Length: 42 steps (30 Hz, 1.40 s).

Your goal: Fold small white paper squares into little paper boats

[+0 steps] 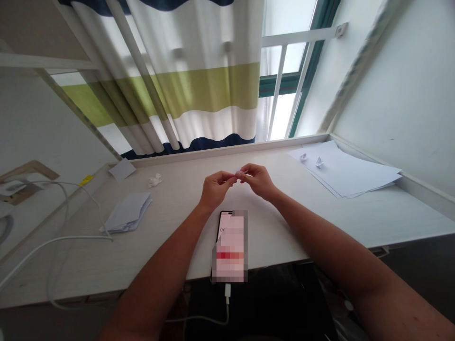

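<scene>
**Small paper piece pinched between both hands at desk**

A white desk [170, 199] stood below a striped curtain [199, 90]. At 2 o'clock from the hands lay a stack of white paper sheets [350, 173] bearing two small folded paper figures [303, 157]. At 9 o'clock lay a pile of folded white paper [126, 213]. At 6 o'clock lay a smartphone [229, 246], its screen pixelated, with a white charging cable [226, 303] plugged in. The left hand [215, 189] and right hand [258, 181] were raised above the desk, close together. Their fingers [245, 171] were narrowly closed, pinching a small white paper piece [237, 172] between them at the centre.
</scene>
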### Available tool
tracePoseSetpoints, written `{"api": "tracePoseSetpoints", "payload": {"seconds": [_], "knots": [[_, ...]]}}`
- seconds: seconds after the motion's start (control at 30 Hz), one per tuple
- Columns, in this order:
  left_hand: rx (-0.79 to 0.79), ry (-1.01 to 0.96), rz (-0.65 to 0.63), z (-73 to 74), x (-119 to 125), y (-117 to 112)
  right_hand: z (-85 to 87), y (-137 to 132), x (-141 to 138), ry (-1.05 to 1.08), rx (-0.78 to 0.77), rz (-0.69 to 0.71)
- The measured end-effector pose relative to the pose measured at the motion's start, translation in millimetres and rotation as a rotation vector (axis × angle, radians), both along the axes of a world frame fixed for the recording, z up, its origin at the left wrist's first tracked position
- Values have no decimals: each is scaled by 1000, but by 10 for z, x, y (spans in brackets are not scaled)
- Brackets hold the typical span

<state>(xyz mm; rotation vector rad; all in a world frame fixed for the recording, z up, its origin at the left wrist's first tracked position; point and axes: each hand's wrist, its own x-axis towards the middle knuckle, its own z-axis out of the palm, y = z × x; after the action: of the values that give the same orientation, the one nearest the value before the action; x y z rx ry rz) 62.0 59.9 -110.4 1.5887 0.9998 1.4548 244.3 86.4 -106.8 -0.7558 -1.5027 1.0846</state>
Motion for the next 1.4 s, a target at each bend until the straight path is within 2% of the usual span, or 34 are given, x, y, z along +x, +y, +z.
{"api": "tracePoseSetpoints", "payload": {"seconds": [0.23, 0.8, 1.17, 1.4], "knots": [[-49, -141, 20, 9, 9, 24, -14, 2, -40, 73, -19, -15], [-122, -17, 26, 59, 38, -59, -17, -5, -44, 95, -51, -104], [-228, -119, -50, 76, 51, -64, -67, 23, -51, 51, 5, -123], [-304, -54, -170, 78, 17, -58, -19, 21, -13, 18, 46, -82]]}}
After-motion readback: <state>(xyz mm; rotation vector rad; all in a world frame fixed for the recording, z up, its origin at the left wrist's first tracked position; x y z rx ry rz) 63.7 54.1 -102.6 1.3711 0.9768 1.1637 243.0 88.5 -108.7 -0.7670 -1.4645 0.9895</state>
